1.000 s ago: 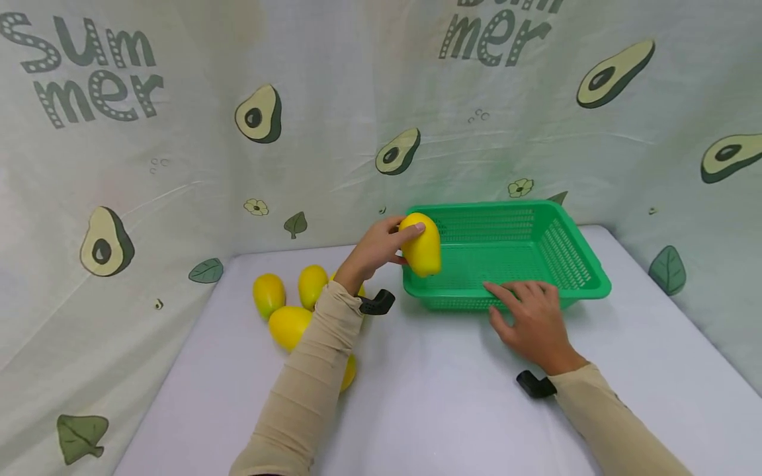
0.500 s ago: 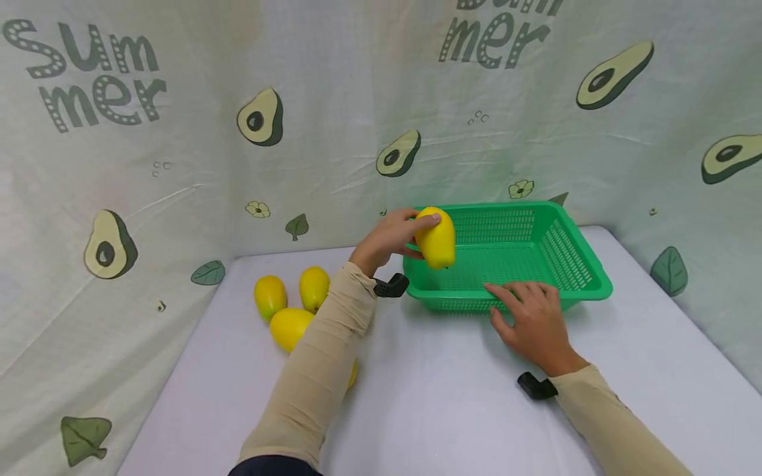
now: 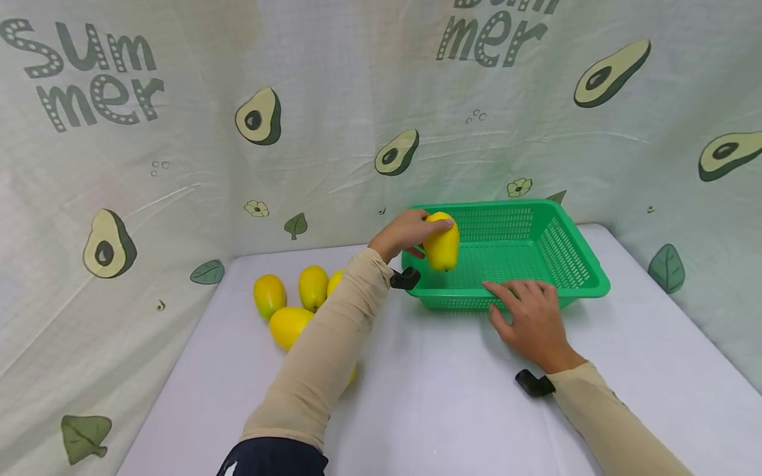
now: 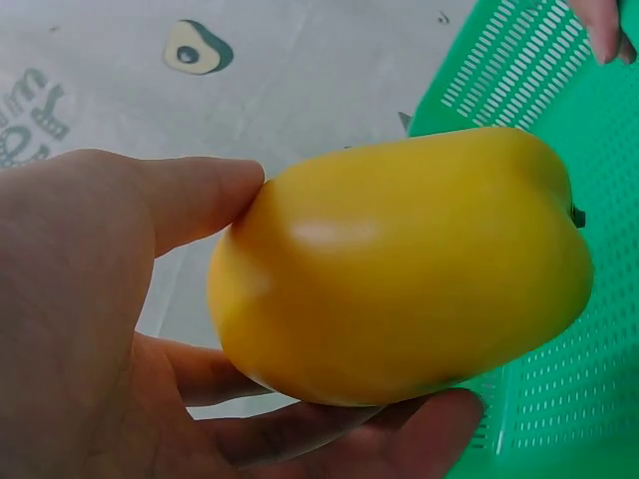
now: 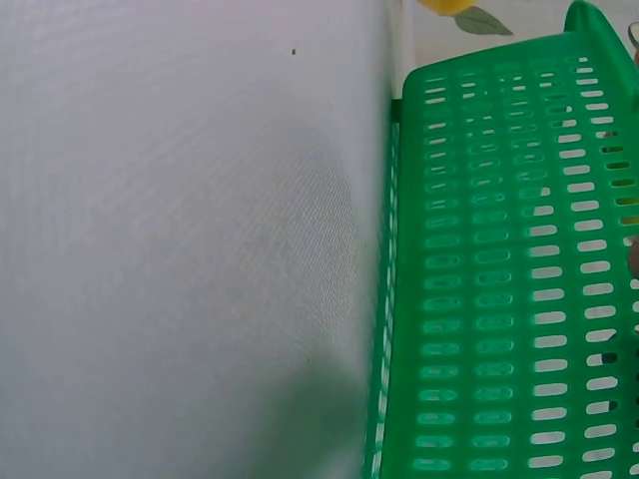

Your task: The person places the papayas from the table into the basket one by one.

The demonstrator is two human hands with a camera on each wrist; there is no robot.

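Note:
My left hand (image 3: 407,233) grips a yellow mango (image 3: 442,246) over the left part of a green plastic basket (image 3: 506,293). In the left wrist view, the thumb lies on one side of the mango (image 4: 399,269) and fingers curl under it; its small dark stem points toward the basket. My right hand (image 3: 532,324) holds the basket's near rim, fingers over the edge and thumb outside the wall. The right wrist view shows the basket's slotted wall (image 5: 489,289), with little of the hand in sight. No fruit shows inside the basket.
Several more mangoes (image 3: 290,326) lie together on the white table (image 3: 428,396) at the left, partly hidden by my left forearm. A printed cloth (image 3: 333,86) with avocados hangs behind the table. Each wrist wears a black camera (image 3: 534,383).
My left hand has carried the mango rightward from the basket's left edge to over its inside, sinking slightly in the last half second. The right hand and basket stay in place.

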